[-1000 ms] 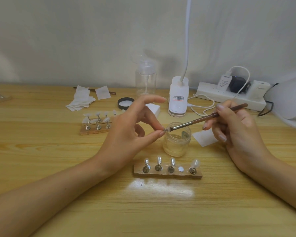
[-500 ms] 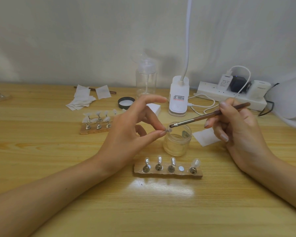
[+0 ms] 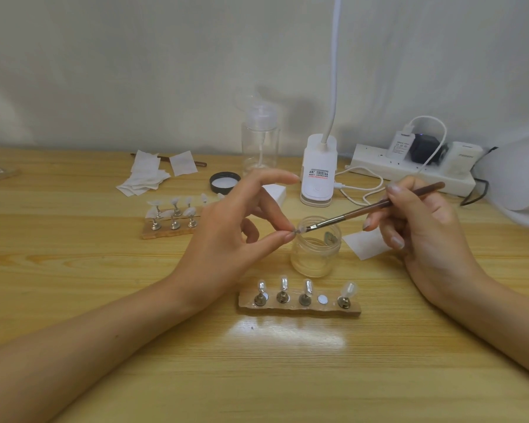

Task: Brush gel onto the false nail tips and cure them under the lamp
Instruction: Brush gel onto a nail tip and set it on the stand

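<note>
Head view: we're brushing gel. Left hand [image 3: 226,236] fingers pinch a nail tip [image 3: 301,229], right hand [image 3: 425,221] fingers pinch the brush [image 3: 376,206] touching it, jar [image 3: 316,254] just below. Next likely needs light, even strokes.

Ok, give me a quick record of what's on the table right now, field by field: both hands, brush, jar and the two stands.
left hand: pinches one nail tip on its metal holder
right hand: holds the brush, bristles at that tip
jar: open, upright, just below the held tip
near stand: four tips mounted, one magnet spot bare
far stand: several tips mounted
lid: lying by the clear bottle
</note>
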Available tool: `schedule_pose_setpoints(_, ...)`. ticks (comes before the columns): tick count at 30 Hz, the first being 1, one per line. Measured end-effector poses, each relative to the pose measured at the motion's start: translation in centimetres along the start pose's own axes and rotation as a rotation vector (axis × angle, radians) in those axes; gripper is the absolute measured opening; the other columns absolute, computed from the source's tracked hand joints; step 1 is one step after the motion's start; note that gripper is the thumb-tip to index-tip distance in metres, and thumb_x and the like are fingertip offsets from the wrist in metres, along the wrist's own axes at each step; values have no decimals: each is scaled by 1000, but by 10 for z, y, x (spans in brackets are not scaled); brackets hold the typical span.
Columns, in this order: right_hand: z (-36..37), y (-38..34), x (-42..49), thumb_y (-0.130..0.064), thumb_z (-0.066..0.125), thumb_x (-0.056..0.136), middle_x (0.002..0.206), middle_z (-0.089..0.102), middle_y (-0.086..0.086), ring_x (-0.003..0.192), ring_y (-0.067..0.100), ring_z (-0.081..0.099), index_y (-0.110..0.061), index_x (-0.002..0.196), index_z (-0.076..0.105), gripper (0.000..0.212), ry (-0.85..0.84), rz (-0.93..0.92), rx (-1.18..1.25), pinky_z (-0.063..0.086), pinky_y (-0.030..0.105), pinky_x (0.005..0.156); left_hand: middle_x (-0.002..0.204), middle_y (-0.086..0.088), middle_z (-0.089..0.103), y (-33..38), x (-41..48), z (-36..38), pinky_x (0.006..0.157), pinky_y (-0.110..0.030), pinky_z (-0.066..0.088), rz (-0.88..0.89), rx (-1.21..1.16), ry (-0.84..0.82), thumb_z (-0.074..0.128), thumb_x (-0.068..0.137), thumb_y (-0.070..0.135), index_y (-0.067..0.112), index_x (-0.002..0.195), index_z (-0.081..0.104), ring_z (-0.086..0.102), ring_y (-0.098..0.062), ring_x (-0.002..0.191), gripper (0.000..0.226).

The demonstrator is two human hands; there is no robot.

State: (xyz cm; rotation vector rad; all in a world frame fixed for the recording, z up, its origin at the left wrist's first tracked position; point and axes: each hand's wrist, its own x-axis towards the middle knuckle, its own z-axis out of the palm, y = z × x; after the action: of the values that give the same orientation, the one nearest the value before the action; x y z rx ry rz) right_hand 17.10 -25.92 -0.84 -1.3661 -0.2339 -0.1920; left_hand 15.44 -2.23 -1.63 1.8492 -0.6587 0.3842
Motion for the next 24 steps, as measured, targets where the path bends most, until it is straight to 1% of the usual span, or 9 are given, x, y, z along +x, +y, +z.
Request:
schedule_pose_setpoints(3,-1,0,1,-30,59,94,64,69,9,36,9,33,-26,70,51,25,-17,-28,26,29,16,41,84,8,70,0,0,0,59,-28,51,5,3,-3,76,87,6,28,131,54,70,-17,93,54)
schedule_pose_setpoints(6,0,-1,1,-32,56,92,66,69,9,36,9,34,-28,70,52,23,-55,-32,18,27,19,42,84,10,70,1,0,0,59,-27,51,8,8,-1,76,87,6,28,131,54,70,-16,93,54)
schedule_pose_setpoints(9,0,0,0,-35,62,90,64,69,8,37,9,34,-25,72,51,24,-16,-12,-15,28,17,41,84,9,70,1,0,0,59,-30,51,5,11,-2,76,87,4,29,131,54,70,-17,94,54)
schedule_pose_setpoints(11,0,0,0,-35,59,87,63,68,8,37,9,33,-23,74,48,20,9,-14,-13,29,16,42,84,8,70,1,0,0,58,-32,51,5,12,-1,76,87,3,29,130,54,70,-17,93,55)
schedule_pose_setpoints(15,-1,0,0,-30,57,95,65,69,7,36,8,33,-21,75,47,24,-39,-50,10,29,17,41,84,8,70,1,0,0,57,-31,50,9,20,-1,77,87,3,28,132,53,70,-17,93,56)
schedule_pose_setpoints(17,0,-1,0,-34,59,93,65,69,7,37,9,34,-20,77,47,25,-58,-49,-5,30,16,41,84,9,70,1,0,0,56,-32,50,16,21,-2,76,87,3,27,132,53,70,-16,92,56)
schedule_pose_setpoints(20,1,-1,0,-35,57,86,63,68,6,38,9,34,-19,78,46,22,-7,-18,-26,30,18,45,84,8,70,1,0,0,56,-34,50,17,23,-2,76,87,3,27,132,54,70,-17,92,55)
schedule_pose_setpoints(22,0,-1,0,-35,56,86,62,67,6,38,9,34,-18,77,45,22,14,-18,-20,29,19,47,84,8,70,1,0,1,56,-33,50,18,26,-1,76,87,3,27,131,54,69,-17,92,55)
schedule_pose_setpoints(24,0,-2,0,-33,54,89,62,68,6,37,8,34,-18,77,46,21,-11,-41,6,33,16,44,84,8,70,1,0,1,56,-31,50,17,28,0,76,87,3,27,131,54,69,-17,92,55)
